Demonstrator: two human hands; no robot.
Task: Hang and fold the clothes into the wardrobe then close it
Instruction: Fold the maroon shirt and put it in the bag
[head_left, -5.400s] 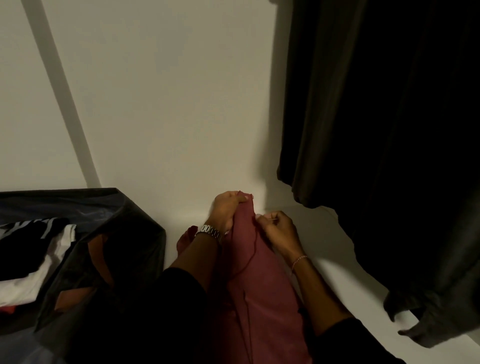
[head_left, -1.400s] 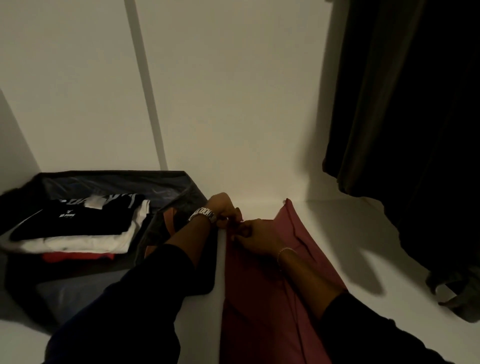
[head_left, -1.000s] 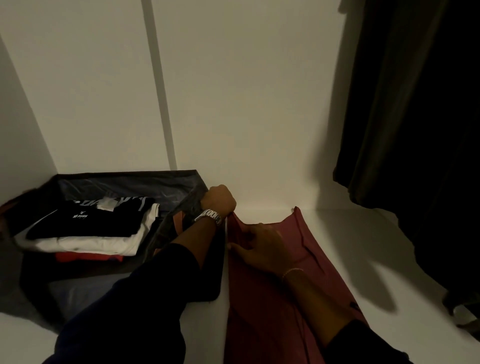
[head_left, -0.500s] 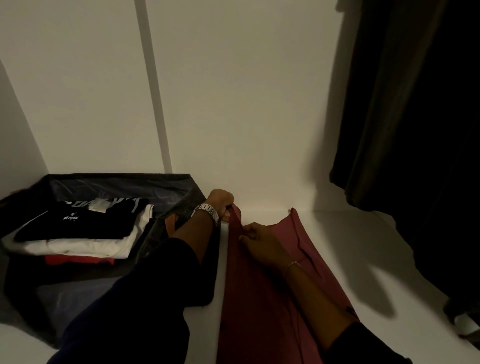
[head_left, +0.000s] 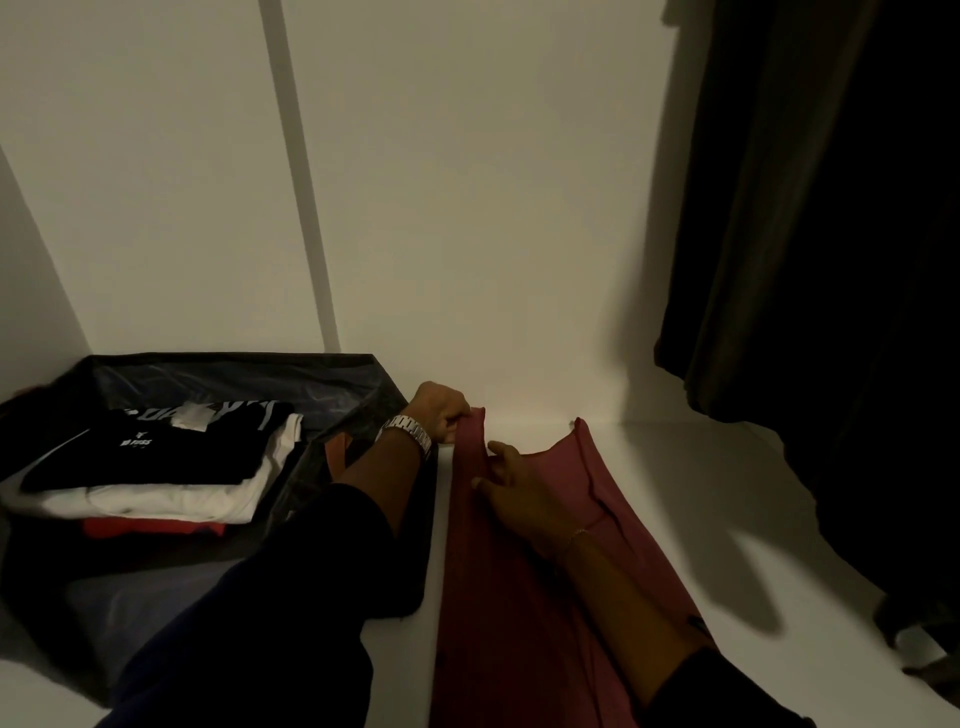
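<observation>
A dark red garment lies stretched out on the white wardrobe shelf, running from the front edge toward the back wall. My left hand, with a metal watch on the wrist, grips the garment's far left corner near the back wall. My right hand rests on the cloth just right of that, fingers spread and pressing it flat. The garment's far right corner stands up slightly against the wall.
A dark fabric storage box stands on the shelf at the left, holding a folded stack of black, white and red clothes. Dark garments hang at the right, reaching close to the shelf. White back wall behind.
The red garment went from bunched and upright between both hands to laid out flat on the shelf. My right hand has let go and spread flat on the cloth; my left still holds the corner.
</observation>
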